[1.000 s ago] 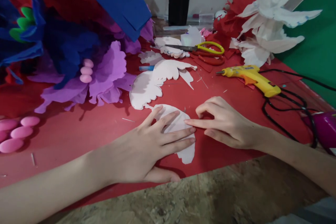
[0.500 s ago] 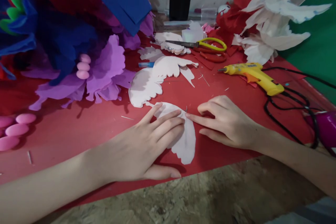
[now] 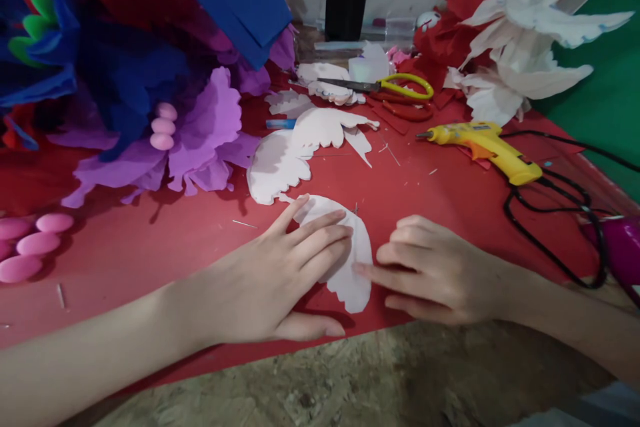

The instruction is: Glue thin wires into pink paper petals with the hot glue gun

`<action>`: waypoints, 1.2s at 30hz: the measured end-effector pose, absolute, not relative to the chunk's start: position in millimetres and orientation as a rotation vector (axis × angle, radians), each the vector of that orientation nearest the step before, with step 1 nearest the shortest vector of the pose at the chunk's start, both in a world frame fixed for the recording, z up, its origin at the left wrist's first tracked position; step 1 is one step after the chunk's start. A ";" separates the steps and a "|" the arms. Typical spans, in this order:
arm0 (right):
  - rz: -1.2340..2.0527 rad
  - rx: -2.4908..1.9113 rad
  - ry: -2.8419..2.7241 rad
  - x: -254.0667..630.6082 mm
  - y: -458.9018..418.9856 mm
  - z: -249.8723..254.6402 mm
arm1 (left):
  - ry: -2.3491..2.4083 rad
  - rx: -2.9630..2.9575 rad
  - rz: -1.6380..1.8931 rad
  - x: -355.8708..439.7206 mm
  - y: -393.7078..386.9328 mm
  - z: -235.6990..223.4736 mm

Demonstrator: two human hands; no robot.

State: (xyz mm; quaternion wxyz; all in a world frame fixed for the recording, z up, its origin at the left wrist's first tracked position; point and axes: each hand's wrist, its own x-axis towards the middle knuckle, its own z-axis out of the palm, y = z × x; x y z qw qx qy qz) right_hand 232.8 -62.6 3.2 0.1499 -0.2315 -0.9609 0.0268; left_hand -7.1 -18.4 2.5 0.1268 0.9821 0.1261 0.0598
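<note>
A white scalloped, wing-shaped cutout (image 3: 353, 292) lies on the red sheet (image 3: 175, 240); it could be paper or foam. My left hand (image 3: 280, 283) rests flat over its left part, fingers spread, hiding some of it. The outstretched index fingertip of my right hand (image 3: 443, 273) touches the cutout near its right edge, while the other fingers are loosely bent and hold nothing. A thin dark strand (image 3: 357, 207) shows at the cutout's upper edge. Just beyond my left fingers lie more white wing-shaped pieces (image 3: 280, 160).
A yellow glue gun (image 3: 493, 147) with a black cord (image 3: 555, 270) lies at right. Yellow-handled scissors (image 3: 400, 85) rest farther back. Purple petal shapes (image 3: 205, 127) and pink oval pieces (image 3: 39, 243) occupy the left. White petal shapes (image 3: 525, 60) rise at the back right.
My right hand has moved toward me, its index fingertip sliding from the cutout's upper edge down to its middle right. My left hand stays in place on the cutout.
</note>
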 end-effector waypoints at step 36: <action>0.828 -1.541 -2.221 184.4 -5.0 10.6 | -0.109 2.876 0.028 -5.6 -21.9 11.6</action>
